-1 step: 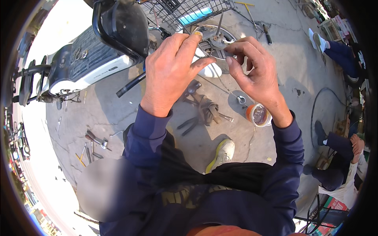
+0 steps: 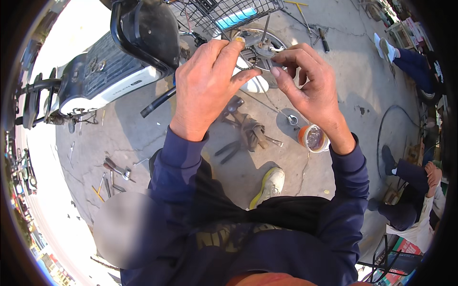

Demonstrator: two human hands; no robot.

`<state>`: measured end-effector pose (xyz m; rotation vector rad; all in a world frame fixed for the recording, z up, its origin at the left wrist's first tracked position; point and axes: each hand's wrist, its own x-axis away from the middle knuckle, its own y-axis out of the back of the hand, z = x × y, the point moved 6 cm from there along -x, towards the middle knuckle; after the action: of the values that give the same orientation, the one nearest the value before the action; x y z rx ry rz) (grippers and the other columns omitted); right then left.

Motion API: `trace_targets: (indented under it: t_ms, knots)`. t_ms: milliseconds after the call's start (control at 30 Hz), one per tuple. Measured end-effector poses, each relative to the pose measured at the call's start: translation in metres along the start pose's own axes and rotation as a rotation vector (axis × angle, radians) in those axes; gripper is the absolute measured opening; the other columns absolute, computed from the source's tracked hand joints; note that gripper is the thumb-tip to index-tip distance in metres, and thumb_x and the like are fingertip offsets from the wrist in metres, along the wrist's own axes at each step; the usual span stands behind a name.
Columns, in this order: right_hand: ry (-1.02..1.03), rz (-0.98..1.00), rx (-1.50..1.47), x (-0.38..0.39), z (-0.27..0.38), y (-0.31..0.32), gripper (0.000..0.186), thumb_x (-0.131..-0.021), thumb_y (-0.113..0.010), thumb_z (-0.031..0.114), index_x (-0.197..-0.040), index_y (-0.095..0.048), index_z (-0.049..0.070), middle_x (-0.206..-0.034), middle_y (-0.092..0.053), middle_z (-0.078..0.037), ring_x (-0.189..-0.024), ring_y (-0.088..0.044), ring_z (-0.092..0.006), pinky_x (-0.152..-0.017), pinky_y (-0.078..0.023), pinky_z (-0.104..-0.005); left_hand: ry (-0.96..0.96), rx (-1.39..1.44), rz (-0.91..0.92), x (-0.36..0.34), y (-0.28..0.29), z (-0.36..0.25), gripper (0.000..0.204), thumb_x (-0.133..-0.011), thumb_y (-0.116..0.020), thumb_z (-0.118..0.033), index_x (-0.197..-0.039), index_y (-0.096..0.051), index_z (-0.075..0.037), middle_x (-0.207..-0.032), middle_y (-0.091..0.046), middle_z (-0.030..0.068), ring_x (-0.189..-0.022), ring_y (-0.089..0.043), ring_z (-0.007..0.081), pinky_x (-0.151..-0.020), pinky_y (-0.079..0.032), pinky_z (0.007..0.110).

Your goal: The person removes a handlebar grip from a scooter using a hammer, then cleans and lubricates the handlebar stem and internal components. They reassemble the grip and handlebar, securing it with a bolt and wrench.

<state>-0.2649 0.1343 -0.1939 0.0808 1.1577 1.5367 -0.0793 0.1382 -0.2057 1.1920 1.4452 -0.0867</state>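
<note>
A dark chain [image 2: 255,60] hangs beside a wheel [image 2: 276,40] and its grey metal hub fittings, below a black wire basket [image 2: 219,12]. My left hand [image 2: 205,90] is closed at the chain, index finger and thumb touching it. Just to its right, my right hand [image 2: 307,86] has curled fingers, thumb and index tip close together at the metal fittings; what they grip is too small to name. Beneath both hands lie a greasy rag with tools [image 2: 253,131] and a round tub [image 2: 312,138] of dark orange-brown contents.
An electric scooter [image 2: 105,66] stands at upper left. Loose hand tools [image 2: 117,171] lie on the cracked concrete [image 2: 76,157], others [image 2: 324,40] at top right. A hose [image 2: 381,133] loops at right, where two people's legs [image 2: 410,66] and a person's hand [image 2: 431,176] show.
My right hand has shifted very slightly up and to the left, toward the chain and fittings. My left hand is almost unmoved.
</note>
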Motion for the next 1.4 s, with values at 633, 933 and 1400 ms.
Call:
trace_targets:
  t_ms: [633,933,1400]
  knots:
    - [-0.535,0.198,-1.072,0.011,-0.035,-0.009,0.028,-0.097,-0.065,0.029,-0.092,-0.067,0.001,-0.073,-0.061,-0.002,-0.062,-0.054,-0.0079,-0.054,-0.039,-0.0236,0.185,0.153,0.080,0.001,-0.017,0.004,0.049,-0.071,-0.094,-0.018,-0.114,-0.073,-0.006,-0.101,-0.071,0.0076,-0.088,-0.071,0.0181,-0.075,-0.059,0.031]
    - [-0.468,0.360,0.262,0.122,-0.183,0.038,0.030,-0.101,-0.057,0.018,-0.127,-0.062,0.003,-0.088,-0.071,-0.011,-0.073,-0.068,-0.0226,-0.064,-0.053,-0.0351,0.680,0.802,0.214,0.048,-0.051,0.039,0.053,-0.090,-0.082,-0.018,-0.138,-0.064,-0.003,-0.125,-0.072,0.0154,-0.116,-0.070,0.0220,-0.100,-0.053,0.029]
    - [-0.813,0.821,0.419,0.353,-0.196,-0.001,0.060,-0.101,-0.055,0.018,-0.159,-0.040,0.021,-0.113,-0.072,-0.023,-0.093,-0.072,-0.0380,-0.081,-0.056,-0.0490,0.961,1.079,0.477,0.084,-0.073,0.003,0.055,-0.099,-0.069,-0.019,-0.148,-0.052,-0.002,-0.146,-0.058,0.0210,-0.132,-0.060,0.0301,-0.103,-0.055,0.033]
